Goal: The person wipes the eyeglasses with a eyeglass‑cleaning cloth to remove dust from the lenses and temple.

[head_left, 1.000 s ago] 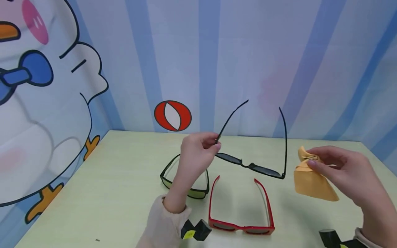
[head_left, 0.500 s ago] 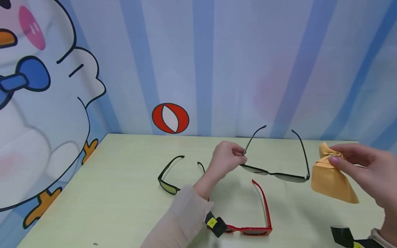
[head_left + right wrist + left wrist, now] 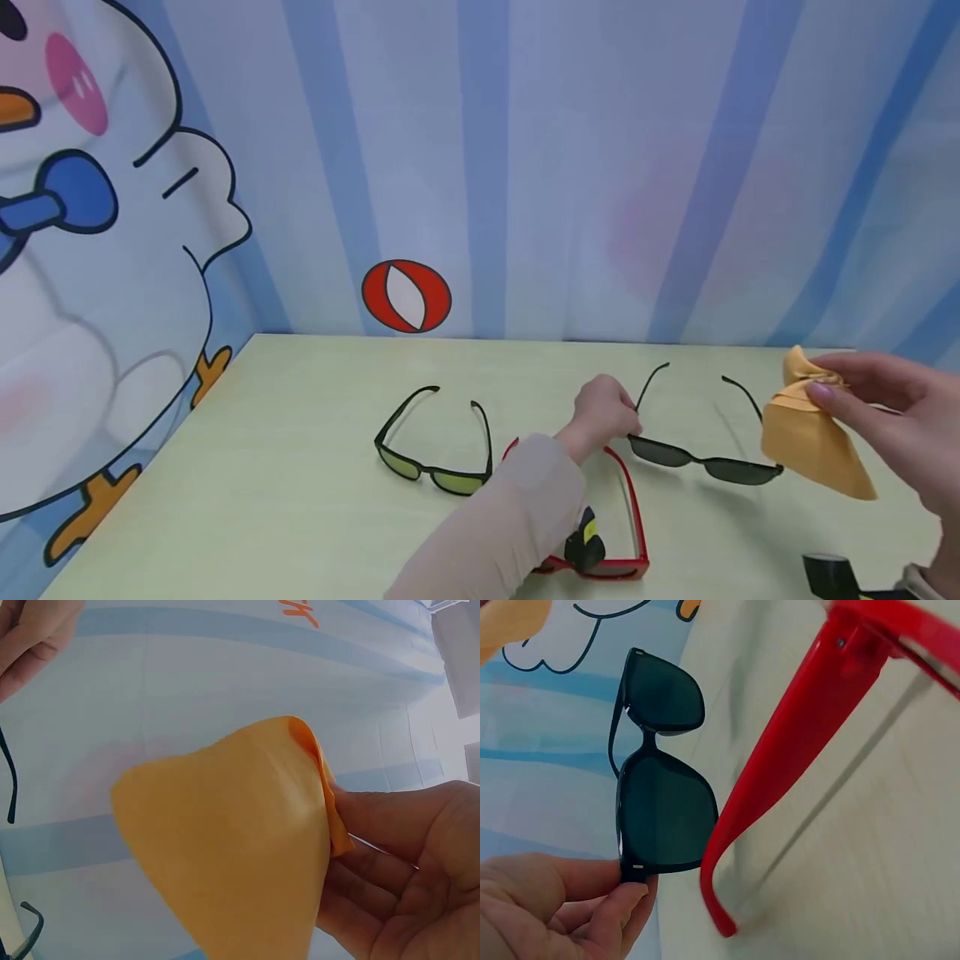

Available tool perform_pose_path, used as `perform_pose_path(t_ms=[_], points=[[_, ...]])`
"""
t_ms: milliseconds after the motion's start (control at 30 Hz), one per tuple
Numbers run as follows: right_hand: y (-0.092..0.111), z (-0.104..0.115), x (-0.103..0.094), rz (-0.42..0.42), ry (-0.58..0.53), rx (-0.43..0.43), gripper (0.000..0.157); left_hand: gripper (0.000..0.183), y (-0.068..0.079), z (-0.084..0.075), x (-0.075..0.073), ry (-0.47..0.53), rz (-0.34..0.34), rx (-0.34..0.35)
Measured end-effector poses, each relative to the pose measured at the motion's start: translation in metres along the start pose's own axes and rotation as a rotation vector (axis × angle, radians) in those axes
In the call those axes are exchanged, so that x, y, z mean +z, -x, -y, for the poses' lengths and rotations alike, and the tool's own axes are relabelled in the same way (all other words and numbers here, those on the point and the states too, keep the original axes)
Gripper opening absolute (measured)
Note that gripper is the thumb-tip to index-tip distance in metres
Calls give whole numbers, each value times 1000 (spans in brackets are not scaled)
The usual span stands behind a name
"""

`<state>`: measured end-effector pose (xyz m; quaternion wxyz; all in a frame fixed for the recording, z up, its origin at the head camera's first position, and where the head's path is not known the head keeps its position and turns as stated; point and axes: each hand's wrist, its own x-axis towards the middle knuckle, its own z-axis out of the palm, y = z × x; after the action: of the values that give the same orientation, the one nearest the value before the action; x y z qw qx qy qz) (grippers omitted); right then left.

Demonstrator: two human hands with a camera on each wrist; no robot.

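In the head view my left hand pinches one corner of the black sunglasses, their temples unfolded toward the back. The left wrist view shows thumb and fingers on the frame's hinge end, beside a dark lens. Whether the sunglasses touch the table cannot be told. To the right, my right hand pinches the gathered top of an orange-yellow cloth, which hangs down near the sunglasses' right end. The cloth also fills the middle of the right wrist view.
Red sunglasses stand unfolded on the pale table, partly hidden under my left sleeve. Left of them are black-framed glasses with green lenses, also unfolded. A blue striped backdrop with cartoon prints rises behind the table.
My left hand has carried the black sunglasses right and down toward the table. The right hand has shifted right with the cloth. The green-lensed glasses have come out from behind the left arm.
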<state>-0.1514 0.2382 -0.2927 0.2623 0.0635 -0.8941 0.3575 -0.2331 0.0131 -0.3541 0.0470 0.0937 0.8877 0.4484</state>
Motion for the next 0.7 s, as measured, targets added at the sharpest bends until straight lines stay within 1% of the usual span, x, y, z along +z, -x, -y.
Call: perform_pose_path(t_ms=[200,233,300,333,467,533,700], points=[[0,6,0,-4,-12,-5,25,36,3,2,9,-30,-12,26],[0,7,0,-5,-18,-3,25,40,3,1,10,-27,-11,29],[0,9,-1,-11,-35,-3,16,49,3,0,10,-28,-14,49],[1,10,-2,-14,-47,-3,17,54,2,0,10,-30,-17,59],[0,14,-4,-24,-109,-22,45,64,2,0,6,-34,-15,69],[0,16,-5,-28,-135,-30,50,64,2,1,5,-26,-5,54],[1,19,-5,-48,-146,-37,52,62,-1,6,3,-8,28,10]])
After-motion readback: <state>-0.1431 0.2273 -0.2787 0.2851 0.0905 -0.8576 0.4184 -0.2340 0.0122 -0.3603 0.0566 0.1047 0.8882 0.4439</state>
